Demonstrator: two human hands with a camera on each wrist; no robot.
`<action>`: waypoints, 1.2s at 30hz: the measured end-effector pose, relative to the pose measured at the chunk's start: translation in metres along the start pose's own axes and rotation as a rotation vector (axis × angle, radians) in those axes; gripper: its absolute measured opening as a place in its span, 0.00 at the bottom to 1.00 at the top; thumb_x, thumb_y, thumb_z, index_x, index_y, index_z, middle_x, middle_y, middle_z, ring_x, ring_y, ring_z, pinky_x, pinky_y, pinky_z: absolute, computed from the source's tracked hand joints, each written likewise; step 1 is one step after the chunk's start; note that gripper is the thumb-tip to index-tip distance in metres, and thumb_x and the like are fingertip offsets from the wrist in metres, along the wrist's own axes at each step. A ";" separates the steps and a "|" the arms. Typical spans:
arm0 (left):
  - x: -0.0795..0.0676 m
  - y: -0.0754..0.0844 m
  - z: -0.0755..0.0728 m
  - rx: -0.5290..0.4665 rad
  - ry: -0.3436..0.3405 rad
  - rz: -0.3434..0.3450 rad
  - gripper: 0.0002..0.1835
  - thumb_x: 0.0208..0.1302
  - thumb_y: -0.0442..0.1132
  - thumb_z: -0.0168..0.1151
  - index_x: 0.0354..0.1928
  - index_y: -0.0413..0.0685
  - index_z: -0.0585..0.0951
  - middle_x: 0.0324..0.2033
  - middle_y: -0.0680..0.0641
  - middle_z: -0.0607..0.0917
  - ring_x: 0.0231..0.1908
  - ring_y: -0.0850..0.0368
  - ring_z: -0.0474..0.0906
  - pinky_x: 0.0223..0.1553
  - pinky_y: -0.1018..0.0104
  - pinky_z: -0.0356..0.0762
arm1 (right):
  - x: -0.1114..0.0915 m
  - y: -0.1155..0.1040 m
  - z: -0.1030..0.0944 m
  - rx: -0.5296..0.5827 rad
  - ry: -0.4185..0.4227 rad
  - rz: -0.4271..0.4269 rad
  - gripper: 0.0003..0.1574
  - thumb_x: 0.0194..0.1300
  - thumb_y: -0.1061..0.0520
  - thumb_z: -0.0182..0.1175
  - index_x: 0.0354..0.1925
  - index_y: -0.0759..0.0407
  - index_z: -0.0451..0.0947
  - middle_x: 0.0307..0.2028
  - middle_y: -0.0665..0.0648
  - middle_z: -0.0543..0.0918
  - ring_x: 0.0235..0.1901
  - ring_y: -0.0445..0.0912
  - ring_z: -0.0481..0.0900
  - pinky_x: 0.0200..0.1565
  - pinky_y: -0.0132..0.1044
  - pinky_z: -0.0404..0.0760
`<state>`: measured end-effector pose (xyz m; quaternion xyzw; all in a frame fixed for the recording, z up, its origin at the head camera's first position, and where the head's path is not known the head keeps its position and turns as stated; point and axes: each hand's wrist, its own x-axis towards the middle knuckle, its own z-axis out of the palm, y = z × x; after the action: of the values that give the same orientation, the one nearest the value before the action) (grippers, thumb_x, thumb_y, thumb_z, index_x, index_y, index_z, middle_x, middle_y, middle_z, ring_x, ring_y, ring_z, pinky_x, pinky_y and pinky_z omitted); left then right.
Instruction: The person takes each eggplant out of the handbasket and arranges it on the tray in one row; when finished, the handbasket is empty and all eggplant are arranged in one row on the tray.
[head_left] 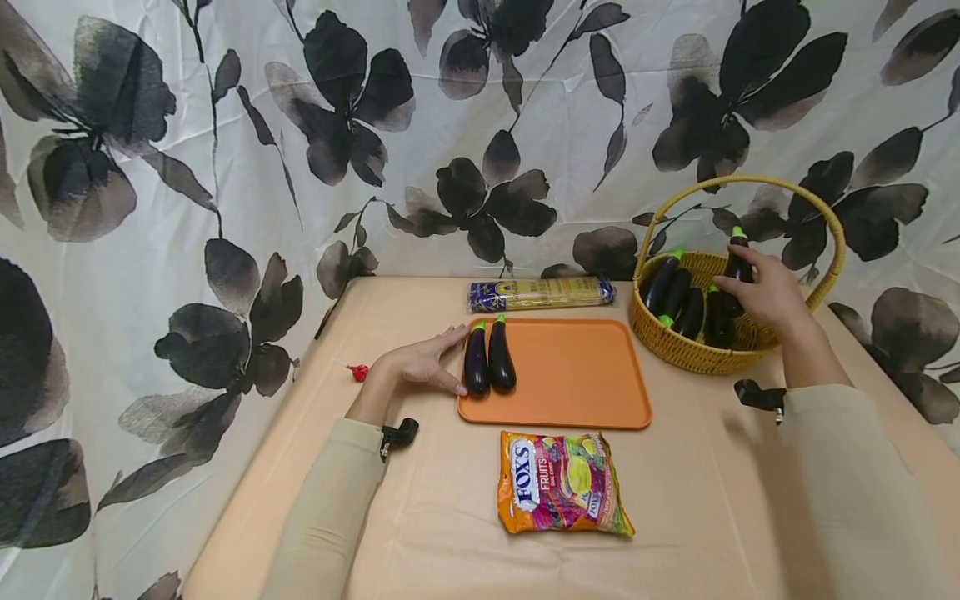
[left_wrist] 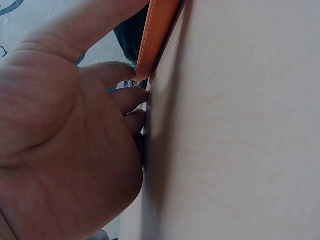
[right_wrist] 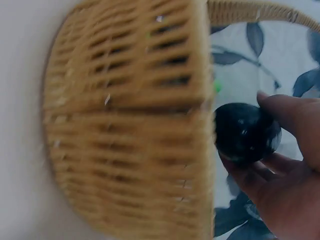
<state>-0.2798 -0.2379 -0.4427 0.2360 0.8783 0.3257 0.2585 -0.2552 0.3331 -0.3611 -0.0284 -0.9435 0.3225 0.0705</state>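
Observation:
My right hand point(head_left: 772, 290) grips a dark purple eggplant point(head_left: 738, 258) with a green stem, over the right side of a wicker basket point(head_left: 697, 360). In the right wrist view the rounded end of that eggplant point(right_wrist: 245, 132) shows between thumb and fingers, just past the basket rim. Several more eggplants point(head_left: 660, 285) lie inside the basket. My left hand point(head_left: 423, 362) rests at the left edge of an orange tray point(head_left: 573, 375), fingers spread and fingertips right at its rim. Two eggplants point(head_left: 476, 362) lie side by side on the tray's left part, stems pointing away.
A bag of Fox's fruit candy point(head_left: 562, 483) lies in front of the tray. Behind the tray is a long blue and yellow packet point(head_left: 542, 294). A small red item point(head_left: 358, 372) sits left of my left hand. The basket's tall handle point(head_left: 738, 178) arches over it.

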 end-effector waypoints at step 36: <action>-0.002 -0.001 0.000 0.029 -0.020 0.025 0.70 0.47 0.58 0.84 0.85 0.65 0.46 0.85 0.48 0.39 0.84 0.50 0.30 0.82 0.43 0.34 | -0.046 -0.075 0.058 0.344 -0.016 -0.138 0.50 0.69 0.44 0.69 0.82 0.39 0.58 0.74 0.69 0.64 0.63 0.69 0.77 0.37 0.22 0.81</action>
<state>-0.2786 -0.2401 -0.4429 0.2537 0.8773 0.3138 0.2598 -0.2191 0.2342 -0.3664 0.0515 -0.8746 0.4738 0.0889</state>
